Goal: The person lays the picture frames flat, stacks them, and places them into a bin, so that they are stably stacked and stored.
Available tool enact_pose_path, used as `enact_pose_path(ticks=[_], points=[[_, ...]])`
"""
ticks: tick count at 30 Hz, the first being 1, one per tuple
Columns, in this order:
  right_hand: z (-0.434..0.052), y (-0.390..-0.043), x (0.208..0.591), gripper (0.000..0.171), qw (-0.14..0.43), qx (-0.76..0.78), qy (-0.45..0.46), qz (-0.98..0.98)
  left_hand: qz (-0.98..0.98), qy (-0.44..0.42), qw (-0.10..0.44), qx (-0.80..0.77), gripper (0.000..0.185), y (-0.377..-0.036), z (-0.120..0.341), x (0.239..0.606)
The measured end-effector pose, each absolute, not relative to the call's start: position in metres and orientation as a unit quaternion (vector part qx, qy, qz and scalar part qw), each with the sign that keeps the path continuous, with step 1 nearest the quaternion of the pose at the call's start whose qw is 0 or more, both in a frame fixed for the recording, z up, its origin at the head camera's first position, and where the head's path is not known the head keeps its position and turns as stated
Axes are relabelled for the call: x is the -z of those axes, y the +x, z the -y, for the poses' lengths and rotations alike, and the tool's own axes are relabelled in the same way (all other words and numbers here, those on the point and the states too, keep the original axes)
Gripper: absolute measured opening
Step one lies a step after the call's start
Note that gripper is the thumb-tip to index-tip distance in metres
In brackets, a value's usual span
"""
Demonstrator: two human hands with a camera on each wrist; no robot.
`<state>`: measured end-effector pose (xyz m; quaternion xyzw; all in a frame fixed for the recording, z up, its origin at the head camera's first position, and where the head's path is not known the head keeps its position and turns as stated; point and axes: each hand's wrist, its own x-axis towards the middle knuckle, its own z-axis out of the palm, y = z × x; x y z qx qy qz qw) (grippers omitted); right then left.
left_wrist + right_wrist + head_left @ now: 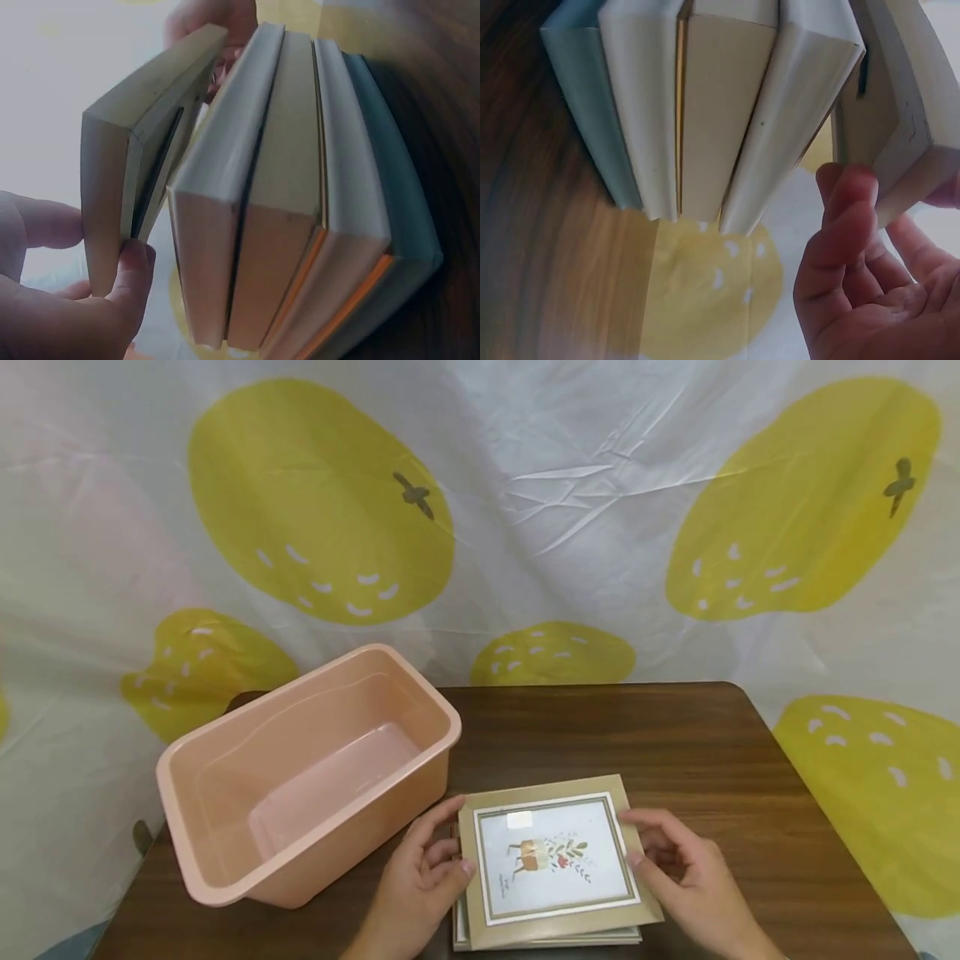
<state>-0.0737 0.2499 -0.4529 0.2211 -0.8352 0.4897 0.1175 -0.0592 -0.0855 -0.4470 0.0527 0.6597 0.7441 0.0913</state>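
Both hands are on the top picture frame, a tan one with a little plant print behind the glass. It sits at the near edge of the brown wooden table, on top of a stack of frames, lifted a bit off the pile.

The left hand pinches the frame's left edge, thumb up along the side and fingertips curled onto the front border. From the left wrist view you can see the thumb pressed against the frame's corner, with the frame tilted away from the 4 others stacked beside it.

The right hand grips the right edge the same way, thumb on the front border, fingers bent and loosely spread behind it. In the right wrist view a fingertip touches the underside of the raised frame, apart from the stack.

An empty pink plastic tub stands just left of the stack, close to the left hand. Behind the table hangs a white cloth with big yellow fruit shapes.
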Motion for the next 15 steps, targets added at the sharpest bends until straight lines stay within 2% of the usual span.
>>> enact_pose_path(ticks=[6,15], points=[[-0.251,-0.072,0.457,0.047,0.090,-0.474,0.226,0.846,-0.684,0.083,0.063,-0.722,0.071,-0.063,0.090,0.455],[-0.252,-0.070,0.458,0.046,0.059,-0.446,0.222,0.865,-0.701,0.054,0.054,-0.709,0.067,-0.066,0.092,0.461]])
